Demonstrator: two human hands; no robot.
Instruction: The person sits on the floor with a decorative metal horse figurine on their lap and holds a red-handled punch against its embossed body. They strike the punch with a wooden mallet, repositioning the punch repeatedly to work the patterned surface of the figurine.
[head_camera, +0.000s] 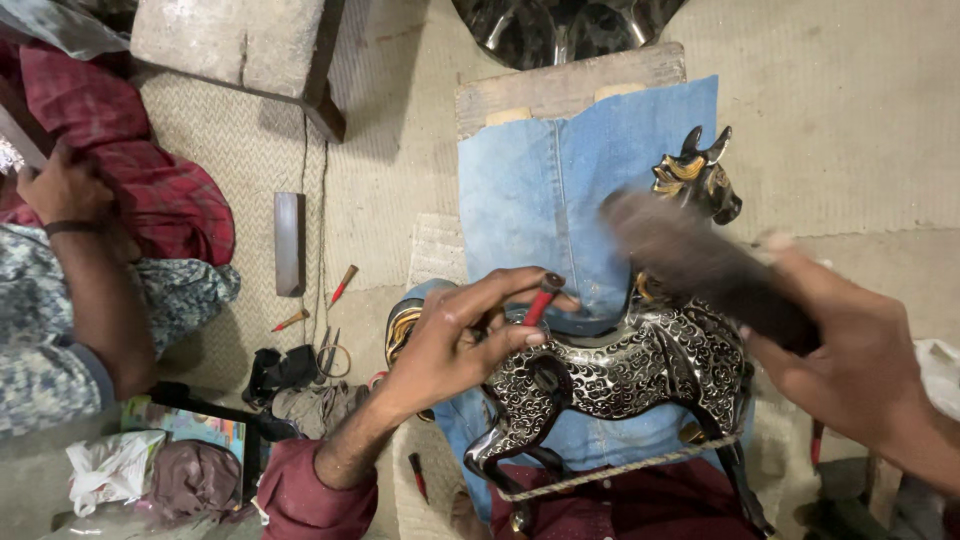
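Left hand (450, 335) steadies chisel (541, 300) on horse figurine (640, 365); right hand (860, 365) grips mallet (700, 265).

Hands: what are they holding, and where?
The left hand pinches a red tool near its top, above the horse. The right hand grips a blurred dark mallet by its lower end.
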